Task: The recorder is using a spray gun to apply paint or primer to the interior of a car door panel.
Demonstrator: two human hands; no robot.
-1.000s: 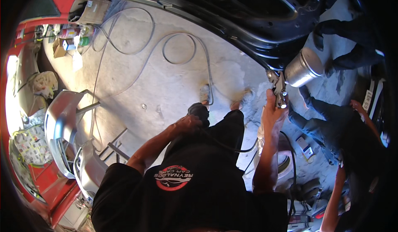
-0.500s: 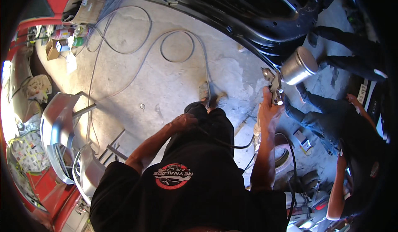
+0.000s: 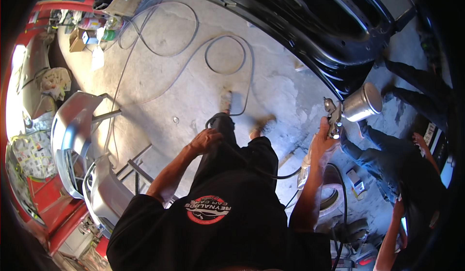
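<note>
In my right hand [image 3: 322, 143], raised on the right side, is a metal spray gun [image 3: 334, 119]; the fingers are wrapped round its grip. A silver paint cup [image 3: 362, 102] is attached to the gun and sits close to the lower corner of a large black car body panel [image 3: 334, 60]. A gap between cup and panel is hard to judge. My left hand [image 3: 206, 141] is closed at my left thigh on a dark air hose [image 3: 254, 167], which runs across my lap toward my right forearm. Crinkled clear wrapping [image 3: 304, 170] shows beside that forearm.
Hose loops [image 3: 225, 36] lie on the concrete floor ahead. Silver bumpers [image 3: 72, 135] rest on a metal stand [image 3: 133, 169] at left, beside a red car [image 3: 46, 198]. A cardboard box [image 3: 127, 1] is far left. People [image 3: 411, 174] stand at right, near a pale ring-shaped object [image 3: 334, 198].
My view has shifted, so the panel and the floor hoses appear farther right. The spray gun appears lower and farther right, still in my right hand. My feet are farther apart.
</note>
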